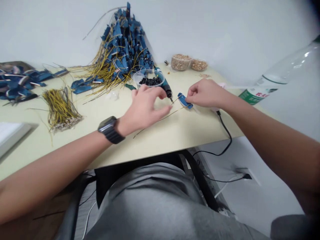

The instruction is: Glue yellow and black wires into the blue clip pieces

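My right hand [206, 93] pinches a small curved blue plastic part [184, 101] just above the table. Thin wires [160, 119] run from the part to the left, one of them passing under my left hand. My left hand [147, 105], with a dark watch at the wrist, hovers left of the part; thumb and index finger stand apart with nothing visible between them. Behind that hand lies a teal and black electric screwdriver [165, 85], its bit pointing toward the part. A clear tub [161, 77] beside it holds small black pieces.
A tall heap of blue parts with yellow wires [125, 46] leans on the wall. Bundled yellow wires [60, 106] and more blue parts [17, 83] lie left. Tubs of small tan pieces [181, 62] stand behind; a plastic bottle [267, 80] and black cable [226, 133] are right.
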The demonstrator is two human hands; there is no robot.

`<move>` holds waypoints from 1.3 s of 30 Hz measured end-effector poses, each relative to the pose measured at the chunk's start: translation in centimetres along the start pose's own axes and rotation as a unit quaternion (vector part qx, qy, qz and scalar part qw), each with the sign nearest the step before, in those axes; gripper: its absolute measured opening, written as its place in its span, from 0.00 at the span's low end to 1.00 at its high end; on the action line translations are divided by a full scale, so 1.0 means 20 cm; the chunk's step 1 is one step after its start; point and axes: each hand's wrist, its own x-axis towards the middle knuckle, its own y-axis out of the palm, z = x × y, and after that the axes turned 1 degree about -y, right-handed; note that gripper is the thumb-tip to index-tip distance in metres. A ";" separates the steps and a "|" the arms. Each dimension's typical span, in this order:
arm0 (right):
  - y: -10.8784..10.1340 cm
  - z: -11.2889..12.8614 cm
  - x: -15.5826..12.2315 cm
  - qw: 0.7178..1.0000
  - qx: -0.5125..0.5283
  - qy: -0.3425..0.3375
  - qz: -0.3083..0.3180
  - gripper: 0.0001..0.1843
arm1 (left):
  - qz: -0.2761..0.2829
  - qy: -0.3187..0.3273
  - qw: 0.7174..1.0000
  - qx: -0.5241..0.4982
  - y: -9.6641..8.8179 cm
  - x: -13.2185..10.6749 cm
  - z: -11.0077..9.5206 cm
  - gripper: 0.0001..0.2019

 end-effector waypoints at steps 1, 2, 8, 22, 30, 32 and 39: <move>0.01 -0.01 -0.01 1.000 -0.006 0.010 0.007 0.16 | 0.027 0.005 0.999 0.030 0.05 0.04 -0.05 0.20; 0.02 -0.01 -0.02 1.000 -0.012 0.019 0.014 0.15 | 0.052 0.007 0.997 0.052 0.11 0.08 -0.10 0.26; 0.09 -0.06 -0.02 0.999 -0.050 0.012 0.014 0.15 | 0.087 0.004 0.988 0.129 0.36 0.27 -0.24 0.35; 0.11 -0.15 -0.04 1.000 0.003 -0.006 -0.006 0.14 | 0.120 -0.022 0.985 0.118 0.47 0.40 -0.14 0.34; 0.17 -0.31 -0.12 0.994 0.107 -0.007 -0.037 0.25 | 0.150 -0.035 0.986 0.063 0.45 0.42 -0.07 0.41; 0.20 -0.33 -0.12 0.991 0.125 -0.010 -0.037 0.27 | 0.146 -0.020 0.987 0.060 0.44 0.42 -0.05 0.42; 0.24 -0.33 -0.12 0.985 0.169 -0.012 -0.042 0.26 | 0.125 -0.002 0.991 0.047 0.46 0.43 0.02 0.42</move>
